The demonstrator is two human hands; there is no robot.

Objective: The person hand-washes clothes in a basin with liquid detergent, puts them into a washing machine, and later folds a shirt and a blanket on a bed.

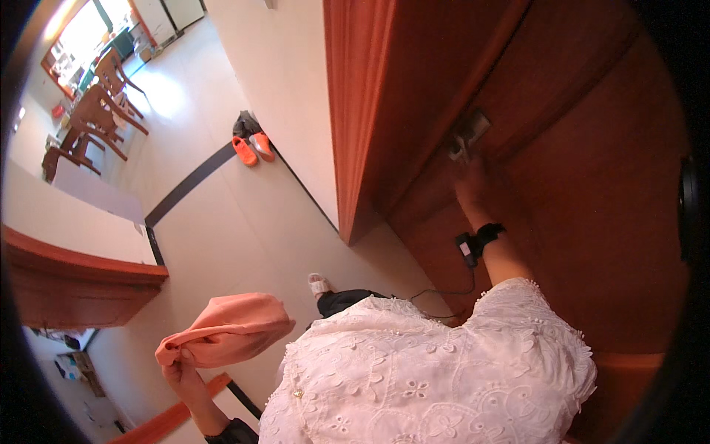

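Observation:
My left hand (184, 373), low on the left, grips a gathered end of a salmon-coloured cloth (238, 327). The rest of the cloth bulges out to the right of my fingers over the floor. My right arm stretches up to a brown wooden door (582, 222). There my right hand (470, 176) is closed about a metal door handle (458, 149) beside its plate (474, 126). Shade and blur hide the exact finger positions. On my right wrist is a black strap (490, 233) with a small black device (466, 248) and a cable.
A wooden door frame (355, 111) stands left of the door, along a pale wall (283, 83). Orange shoes (245, 151) lie on the floor by that wall. Brown chairs (97, 119) stand in the far room. Another wooden door (83, 283) is at left.

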